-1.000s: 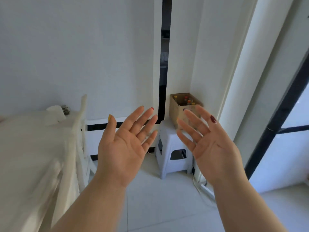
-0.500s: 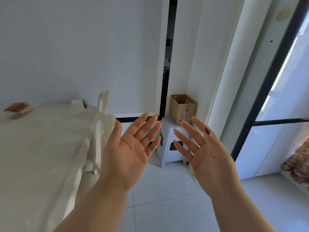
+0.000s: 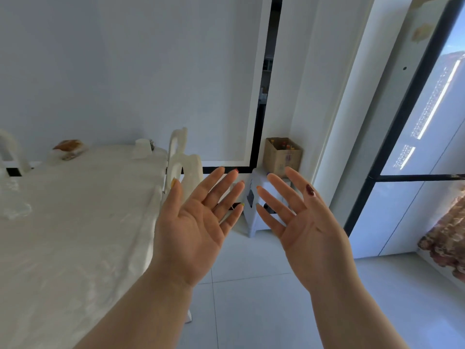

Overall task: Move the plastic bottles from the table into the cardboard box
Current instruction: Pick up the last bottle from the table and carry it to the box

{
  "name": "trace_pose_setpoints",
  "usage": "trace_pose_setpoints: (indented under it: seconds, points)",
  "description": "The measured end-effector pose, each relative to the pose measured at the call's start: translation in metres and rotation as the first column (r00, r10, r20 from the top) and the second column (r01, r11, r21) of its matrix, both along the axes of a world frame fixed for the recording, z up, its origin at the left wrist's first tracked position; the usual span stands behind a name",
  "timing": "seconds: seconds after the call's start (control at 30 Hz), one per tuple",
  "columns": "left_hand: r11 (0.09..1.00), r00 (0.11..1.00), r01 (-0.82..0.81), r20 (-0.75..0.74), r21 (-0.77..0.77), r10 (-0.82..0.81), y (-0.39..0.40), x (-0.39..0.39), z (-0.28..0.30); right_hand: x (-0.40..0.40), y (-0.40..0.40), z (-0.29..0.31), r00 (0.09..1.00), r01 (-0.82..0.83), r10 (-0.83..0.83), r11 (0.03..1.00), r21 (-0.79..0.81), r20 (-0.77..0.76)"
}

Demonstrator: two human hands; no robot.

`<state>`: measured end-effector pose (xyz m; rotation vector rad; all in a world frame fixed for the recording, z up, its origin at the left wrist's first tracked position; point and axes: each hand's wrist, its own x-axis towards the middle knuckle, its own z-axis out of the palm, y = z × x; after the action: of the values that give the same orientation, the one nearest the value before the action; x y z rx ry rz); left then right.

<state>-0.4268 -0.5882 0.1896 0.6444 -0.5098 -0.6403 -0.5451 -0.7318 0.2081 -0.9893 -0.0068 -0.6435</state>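
A brown cardboard box point(image 3: 283, 157) stands on a white plastic stool point(image 3: 256, 197) in the room's far corner. Coloured bottle caps point(image 3: 285, 146) show inside its open top. My left hand point(image 3: 198, 227) and my right hand point(image 3: 299, 222) are both raised in front of me, palms up, fingers spread, holding nothing. They hang over the floor, short of the stool. The table point(image 3: 63, 222), under a white cloth, lies to my left; I see no plastic bottles on the part in view.
A white chair point(image 3: 181, 159) stands at the table's right edge. A brownish item point(image 3: 68, 147) and a small white object point(image 3: 142, 147) sit at the table's far end. A dark-framed window point(image 3: 427, 147) is on the right, with a floral fabric point(image 3: 445, 238) below it.
The view has swung left and back, so more of the table and the window shows. Both hands stay raised, open and empty.
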Motion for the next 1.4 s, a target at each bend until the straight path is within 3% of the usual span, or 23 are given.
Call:
trace_pose_setpoints:
  seconds: [0.27,0.6,1.0,1.2,1.4]
  points:
    - [0.998,0.998,-0.068,0.007,-0.02,0.068,0.098,-0.003,0.013,-0.004,0.084,0.013,0.998,-0.049,0.049,0.999,0.007,0.032]
    - [0.994,0.992,-0.106,0.068,-0.029,0.108,0.267,0.075,0.008,0.068,0.236,0.004,0.997,-0.045,0.045,0.999,0.005,0.056]
    - [0.923,0.902,-0.37,0.278,0.106,0.33,0.505,0.222,-0.003,0.227,0.438,-0.026,0.991,-0.122,0.119,0.991,0.05,0.065]
    - [0.857,0.849,-0.497,0.278,0.135,0.449,0.552,0.288,-0.02,0.323,0.476,-0.036,0.985,-0.174,0.174,0.985,-0.011,0.006]
    - [0.775,0.793,-0.602,0.256,0.192,0.552,0.559,0.379,-0.041,0.444,0.484,-0.056,0.986,-0.116,0.086,0.971,-0.209,-0.145]
